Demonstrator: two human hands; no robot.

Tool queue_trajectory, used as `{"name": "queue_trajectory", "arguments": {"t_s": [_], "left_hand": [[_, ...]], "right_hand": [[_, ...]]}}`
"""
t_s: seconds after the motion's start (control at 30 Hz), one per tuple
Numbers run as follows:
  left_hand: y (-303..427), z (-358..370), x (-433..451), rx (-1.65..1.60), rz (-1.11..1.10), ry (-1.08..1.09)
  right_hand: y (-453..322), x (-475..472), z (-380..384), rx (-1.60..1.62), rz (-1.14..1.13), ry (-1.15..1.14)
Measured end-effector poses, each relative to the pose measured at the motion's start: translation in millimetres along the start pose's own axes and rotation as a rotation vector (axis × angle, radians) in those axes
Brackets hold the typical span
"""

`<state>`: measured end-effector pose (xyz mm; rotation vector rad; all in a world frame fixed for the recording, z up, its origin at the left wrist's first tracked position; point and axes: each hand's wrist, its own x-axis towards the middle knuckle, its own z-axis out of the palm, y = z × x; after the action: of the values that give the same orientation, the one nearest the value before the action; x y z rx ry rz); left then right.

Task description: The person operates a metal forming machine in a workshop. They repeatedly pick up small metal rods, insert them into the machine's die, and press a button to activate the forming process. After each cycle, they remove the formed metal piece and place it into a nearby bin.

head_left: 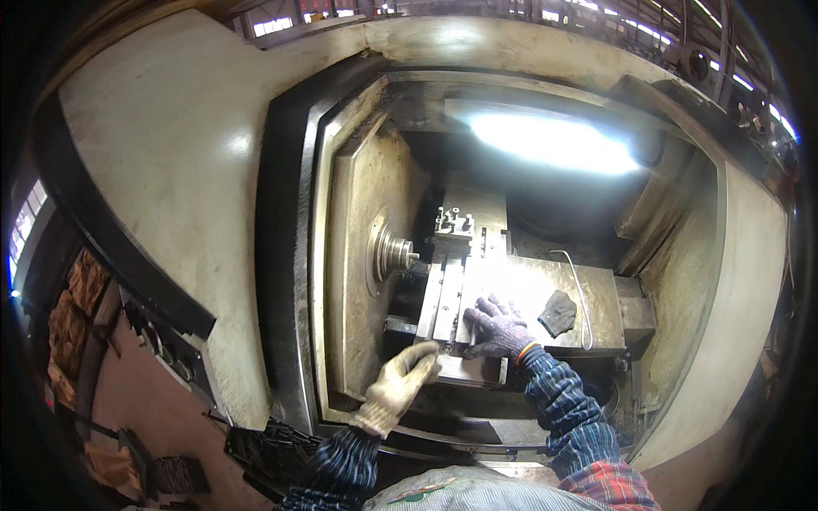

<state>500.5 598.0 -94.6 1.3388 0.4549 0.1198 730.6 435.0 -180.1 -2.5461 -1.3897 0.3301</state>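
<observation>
My left hand, in a pale knit glove, is held over the near left corner of a lathe's slotted cross slide. Its fingers are bent towards the thumb; whether anything is between them cannot be made out. In a dark knit glove, my right hand lies on the slide's right part, fingers spread, by a small metal piece at its near edge. Farther back on the slide sits a tool block with upright bolts. The spindle nose with its collet juts from the wall at the left.
A dark crumpled glove or cloth and a bent metal rod with a hooked end lie on the flat metal cover right of the slide. The machine's door frame surrounds the opening. A bright lamp shines at the back.
</observation>
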Motion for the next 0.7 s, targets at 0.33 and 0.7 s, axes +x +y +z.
{"name": "queue_trajectory", "arguments": {"t_s": [0.33, 0.7], "left_hand": [[20.9, 22.6, 179.6, 1.416, 0.322, 0.249], [49.1, -29.7, 282.0, 2.22, 0.144, 0.251]], "right_hand": [[-18.8, -12.4, -3.9, 0.789, 0.262, 0.445], [-33.6, -51.1, -54.2, 0.756, 0.132, 0.532]]}}
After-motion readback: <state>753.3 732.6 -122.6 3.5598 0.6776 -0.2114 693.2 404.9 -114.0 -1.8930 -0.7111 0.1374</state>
